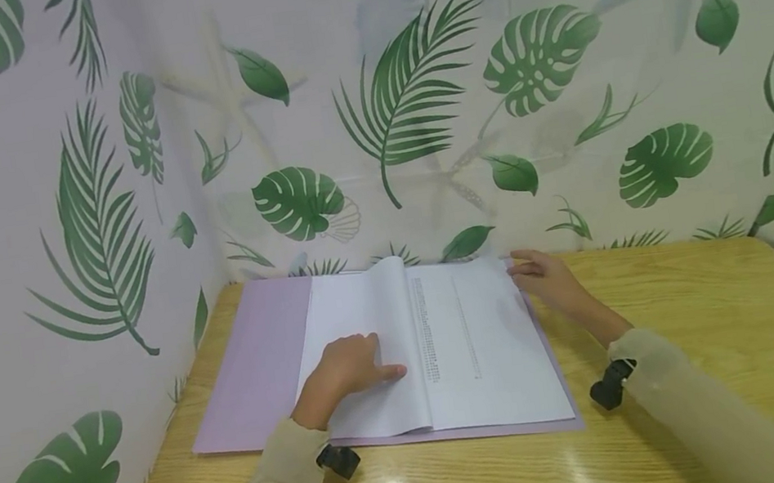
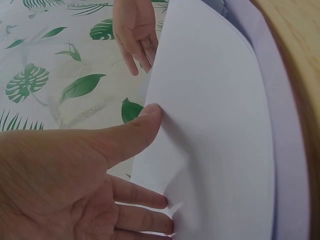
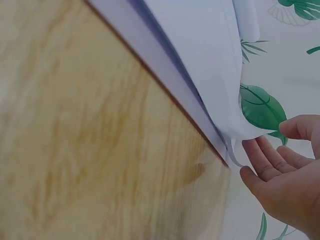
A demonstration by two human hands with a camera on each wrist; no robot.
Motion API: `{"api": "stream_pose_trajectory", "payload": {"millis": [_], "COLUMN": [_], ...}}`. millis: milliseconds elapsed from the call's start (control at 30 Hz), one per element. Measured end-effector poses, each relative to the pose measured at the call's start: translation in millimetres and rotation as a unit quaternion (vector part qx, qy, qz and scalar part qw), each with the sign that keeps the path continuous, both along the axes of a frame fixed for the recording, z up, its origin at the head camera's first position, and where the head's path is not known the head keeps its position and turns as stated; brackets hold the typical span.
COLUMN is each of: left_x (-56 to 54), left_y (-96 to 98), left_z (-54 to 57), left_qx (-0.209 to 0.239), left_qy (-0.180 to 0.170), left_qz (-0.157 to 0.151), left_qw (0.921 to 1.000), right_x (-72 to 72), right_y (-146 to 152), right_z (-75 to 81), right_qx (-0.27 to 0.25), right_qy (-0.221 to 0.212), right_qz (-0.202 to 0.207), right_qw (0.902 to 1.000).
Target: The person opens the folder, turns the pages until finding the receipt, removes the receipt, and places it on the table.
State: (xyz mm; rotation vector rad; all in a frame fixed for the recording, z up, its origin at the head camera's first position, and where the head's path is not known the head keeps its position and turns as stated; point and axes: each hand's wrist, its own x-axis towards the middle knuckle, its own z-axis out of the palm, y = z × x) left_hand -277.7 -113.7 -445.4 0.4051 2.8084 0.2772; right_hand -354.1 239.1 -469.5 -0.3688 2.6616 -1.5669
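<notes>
A booklet of white printed pages [image 1: 494,342] lies spread in a pale purple folder [image 1: 255,359] on the wooden table. My left hand [image 1: 352,364] rests on the turned left-hand pages [image 1: 322,308], its thumb stretched toward the fold. In the left wrist view, the left hand's fingers [image 2: 142,197] are extended against the white paper. My right hand [image 1: 544,277] is at the far right corner of the pages. The right wrist view shows a lifted page corner [image 3: 250,131] between its thumb and fingers, with another sheet edge curling beside a fingertip.
A leaf-patterned cloth [image 1: 412,106] covers the wall behind and on the left. The wooden table [image 1: 704,329] extends to the right of the folder and in front of it. Each wrist carries a small black camera [image 1: 611,385].
</notes>
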Motion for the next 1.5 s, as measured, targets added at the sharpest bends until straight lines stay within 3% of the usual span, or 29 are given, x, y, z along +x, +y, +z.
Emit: {"api": "stream_pose_trajectory", "payload": {"millis": [200, 367, 633, 767, 967, 1233, 1500], "left_x": [0.9, 1.8, 2.0, 2.2, 1.9, 2.1, 1.7], "left_y": [1.7, 1.4, 1.2, 1.4, 1.3, 1.9, 1.9], "left_z": [-1.2, -0.4, -1.5, -2.2, -2.2, -1.2, -2.2], "left_qx": [-0.003, -0.01, -0.007, -0.004, 0.001, 0.002, 0.002], "left_qy": [-0.002, -0.002, -0.004, -0.004, -0.001, 0.0, -0.003], "left_qz": [0.0, 0.0, 0.001, 0.001, 0.0, 0.002, -0.003], "left_qw": [1.0, 0.9999, 1.0, 1.0, 1.0, 1.0, 1.0], "right_x": [4.2, 7.2, 15.5, 19.8, 22.8, 22.6, 24.6], "right_y": [4, 3, 3, 6, 10, 8, -8], "right_z": [-1.6, 0.4, 11.1, 16.4, 21.4, 16.5, 9.0], "right_qx": [0.01, -0.02, -0.032, -0.036, -0.048, -0.07, -0.039], "right_qy": [0.005, 0.006, -0.086, -0.103, -0.103, -0.079, -0.091], "right_qz": [-0.027, -0.017, 0.041, 0.077, 0.116, 0.162, 0.177], "right_qw": [0.9996, 0.9996, 0.9949, 0.991, 0.9868, 0.9811, 0.9793]}}
